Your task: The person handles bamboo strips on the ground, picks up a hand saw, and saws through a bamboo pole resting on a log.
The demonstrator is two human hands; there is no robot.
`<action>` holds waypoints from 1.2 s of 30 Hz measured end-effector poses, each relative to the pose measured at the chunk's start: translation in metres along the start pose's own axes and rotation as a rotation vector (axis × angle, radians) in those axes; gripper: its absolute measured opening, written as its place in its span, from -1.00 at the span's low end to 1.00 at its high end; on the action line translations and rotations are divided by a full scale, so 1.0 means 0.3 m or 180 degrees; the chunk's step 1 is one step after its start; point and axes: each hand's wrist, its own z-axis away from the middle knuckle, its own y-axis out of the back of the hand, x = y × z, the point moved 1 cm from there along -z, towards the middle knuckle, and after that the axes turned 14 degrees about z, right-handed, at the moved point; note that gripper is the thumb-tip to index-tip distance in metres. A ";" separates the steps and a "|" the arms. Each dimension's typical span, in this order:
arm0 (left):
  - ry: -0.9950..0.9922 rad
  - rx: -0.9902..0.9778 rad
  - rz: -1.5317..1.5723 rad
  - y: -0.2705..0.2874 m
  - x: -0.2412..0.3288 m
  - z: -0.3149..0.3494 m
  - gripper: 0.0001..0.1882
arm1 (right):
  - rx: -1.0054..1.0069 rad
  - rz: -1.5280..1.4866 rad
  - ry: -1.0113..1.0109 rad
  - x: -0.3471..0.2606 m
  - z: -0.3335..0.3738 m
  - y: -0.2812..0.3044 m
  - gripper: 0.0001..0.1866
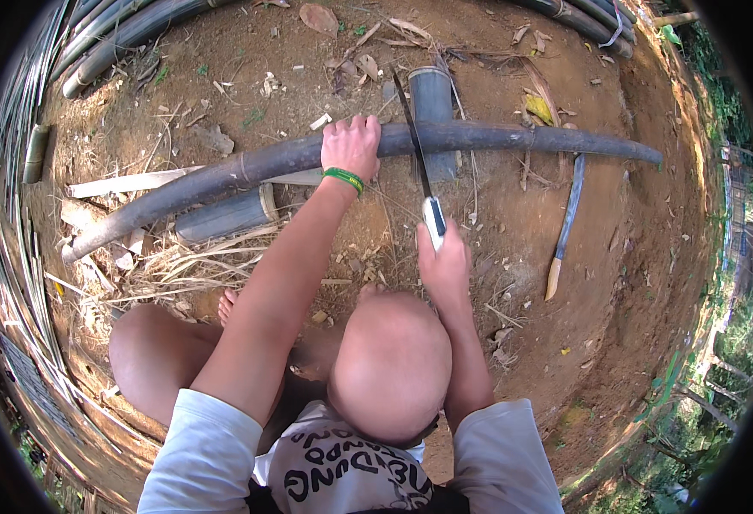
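A long, dark, slightly bent bamboo pole (261, 164) lies crosswise in front of me. My left hand (351, 150), with a green band at the wrist, is wrapped over the pole near its middle. In my right hand (447, 265) is the pale handle of a hand saw (421, 163), its narrow dark blade crossing the pole just right of my left hand. Beneath the pole there, a thick short bamboo section (432, 92) points away from me. Whether the saw teeth have cut into the pole is too small to tell.
Another short bamboo section (227, 214) lies left, among dry strips (214, 265). A long knife (570, 210) with a wooden handle rests on the ground at right, its tip by the pole. Bamboo poles (128, 43) are stacked far left, more (591, 21) far right. My bent knees are close below.
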 end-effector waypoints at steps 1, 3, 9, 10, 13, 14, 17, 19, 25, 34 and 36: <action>-0.0002 -0.0051 0.0015 0.003 0.007 0.006 -0.55 | -0.0115 0.0050 -0.0132 0.034 0.095 0.033 -0.65; -0.0041 0.0114 -0.0035 -0.001 0.003 0.023 -0.55 | -0.0255 -0.0010 -0.0290 0.054 0.206 0.069 -0.64; -0.0086 0.0217 -0.0086 -0.010 -0.003 0.037 -0.55 | -0.0293 0.0061 -0.0186 0.013 0.039 -0.014 -0.65; -0.0148 0.0291 -0.0071 -0.017 0.010 0.035 -0.55 | -0.0168 0.0058 -0.0109 0.002 -0.077 -0.067 -0.65; -0.0064 0.0014 -0.0025 0.000 0.037 0.002 -0.54 | 0.0210 0.0160 0.0201 -0.049 -0.238 -0.082 -0.65; -0.0047 0.0006 -0.0060 0.000 0.033 0.004 -0.54 | 0.0187 0.0219 0.0226 -0.047 -0.232 -0.078 -0.65; 0.0003 -0.0005 -0.0041 0.007 0.003 -0.021 -0.54 | -0.0032 0.0012 0.0151 -0.005 -0.092 -0.034 -0.65; 0.0026 -0.0020 -0.0031 -0.001 -0.008 0.016 -0.54 | -0.0225 0.0017 -0.0080 0.035 0.100 0.028 -0.63; 0.0051 -0.0089 -0.0145 -0.004 -0.016 0.004 -0.47 | -0.0329 -0.0002 -0.0269 0.054 0.198 0.056 -0.62; -0.0008 -0.0069 -0.0087 0.003 0.009 -0.021 -0.53 | -0.0112 0.0069 0.0089 -0.027 -0.183 -0.062 -0.65; 0.0052 -0.0086 -0.0091 -0.008 -0.009 -0.001 -0.53 | -0.0027 -0.0097 0.0096 0.020 0.018 -0.009 -0.66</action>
